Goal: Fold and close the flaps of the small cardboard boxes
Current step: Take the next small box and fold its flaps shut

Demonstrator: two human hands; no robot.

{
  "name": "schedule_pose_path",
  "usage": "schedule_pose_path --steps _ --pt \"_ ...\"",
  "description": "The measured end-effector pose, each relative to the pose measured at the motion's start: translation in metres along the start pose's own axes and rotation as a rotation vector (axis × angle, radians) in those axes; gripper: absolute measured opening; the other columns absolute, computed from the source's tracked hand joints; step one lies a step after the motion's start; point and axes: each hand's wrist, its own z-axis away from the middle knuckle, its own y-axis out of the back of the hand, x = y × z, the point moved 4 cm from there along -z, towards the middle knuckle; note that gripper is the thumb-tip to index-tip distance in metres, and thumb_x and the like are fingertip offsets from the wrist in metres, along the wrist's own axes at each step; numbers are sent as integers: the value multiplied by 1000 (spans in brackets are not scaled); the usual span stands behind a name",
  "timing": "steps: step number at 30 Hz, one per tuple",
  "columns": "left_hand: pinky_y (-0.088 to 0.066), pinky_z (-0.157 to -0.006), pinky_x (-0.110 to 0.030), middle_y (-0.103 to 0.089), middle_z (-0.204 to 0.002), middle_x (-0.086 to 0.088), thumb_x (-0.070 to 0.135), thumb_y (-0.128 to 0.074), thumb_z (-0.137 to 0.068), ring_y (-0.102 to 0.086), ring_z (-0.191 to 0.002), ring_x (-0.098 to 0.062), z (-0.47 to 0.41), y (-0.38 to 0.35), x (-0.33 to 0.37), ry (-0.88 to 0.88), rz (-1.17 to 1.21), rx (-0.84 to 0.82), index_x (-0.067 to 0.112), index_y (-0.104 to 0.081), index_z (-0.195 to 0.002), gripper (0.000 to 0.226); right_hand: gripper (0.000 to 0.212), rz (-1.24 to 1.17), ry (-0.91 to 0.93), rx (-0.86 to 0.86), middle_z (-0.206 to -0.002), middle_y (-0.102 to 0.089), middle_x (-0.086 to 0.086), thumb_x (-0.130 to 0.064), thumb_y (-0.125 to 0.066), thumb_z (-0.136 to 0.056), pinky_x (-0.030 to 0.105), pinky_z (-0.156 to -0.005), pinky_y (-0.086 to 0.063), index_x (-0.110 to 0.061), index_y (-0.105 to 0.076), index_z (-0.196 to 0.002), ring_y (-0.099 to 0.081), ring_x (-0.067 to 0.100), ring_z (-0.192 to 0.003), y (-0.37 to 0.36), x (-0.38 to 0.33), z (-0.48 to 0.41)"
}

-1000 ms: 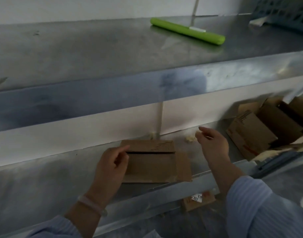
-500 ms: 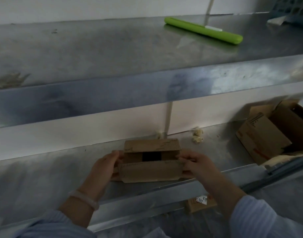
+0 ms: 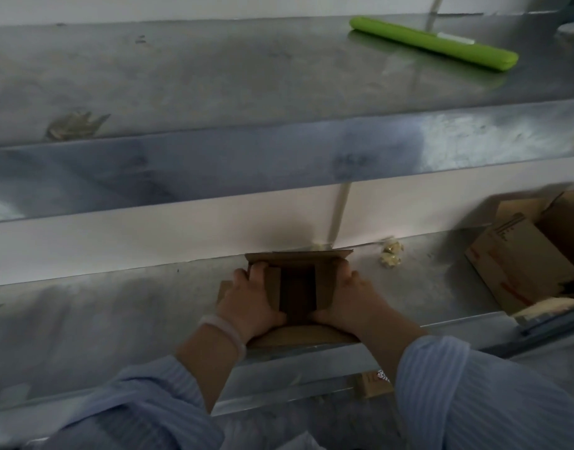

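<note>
A small brown cardboard box [image 3: 297, 289] stands on the lower steel shelf [image 3: 116, 313], its top open and dark inside. My left hand [image 3: 250, 300] presses the left side flap inward. My right hand [image 3: 350, 298] presses the right side flap inward. The far flap [image 3: 298, 255] stands up against the white wall, and the near flap [image 3: 298, 336] lies flat toward me under my wrists. A pale bracelet sits on my left wrist.
Several more cardboard boxes [image 3: 526, 261] lie at the right end of the shelf. A crumpled yellowish scrap [image 3: 390, 253] lies by the wall. A green roll [image 3: 433, 43] rests on the upper steel shelf [image 3: 214, 76]. Below the shelf edge a labelled box [image 3: 373, 383] shows.
The flat box has been opened into shape. Both hands moved from its outer ends onto the side flaps, which are folded inward; the near flap dropped toward me.
</note>
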Motion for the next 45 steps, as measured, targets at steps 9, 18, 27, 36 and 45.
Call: schedule_pose_path --steps 9,18,27,36,45 --pt "-43 -92 -10 -26 -134 30 -18 -48 -81 -39 -110 27 44 48 -36 -353 766 61 41 -10 -139 91 66 -1015 53 -10 -108 -54 7 2 -54 -85 35 -64 -54 -30 -27 -136 -61 27 -92 20 14 17" --pt "-8 -114 -11 -9 -151 33 3 -45 -76 -10 -139 11 77 34 -86 -565 -17 15 54 -9 -144 92 35 -1603 -21 -408 -112 -65 18 -16 -46 -92 48 -85 -56 -9 -61 -123 -63 33 -102 10 23 18" --pt "-41 -97 -45 -49 -137 11 75 -26 -87 -51 -123 -19 59 -18 -104 -431 -377 20 44 -38 -139 62 45 -376 -124 -103 -113 -61 5 -36 -66 -87 32 -83 -49 -14 -51 -122 -58 21 -98 -38 31 2" --pt "-24 -108 -53 -39 -148 -7 76 -34 -81 -37 -133 -31 32 -38 -103 -267 -396 215 27 -42 -142 79 66 188 338 215 -149 -36 8 -37 -48 -86 43 -109 -33 -20 -33 -148 -38 30 -134 -58 1 -1" --pt "-9 -110 -49 -24 -156 -1 80 -22 -79 -25 -142 -27 23 -47 -111 -206 -379 151 39 -26 -147 79 66 327 461 134 -151 -39 9 -54 -36 -89 43 -111 -22 -19 -44 -144 -37 27 -139 -87 1 -12"
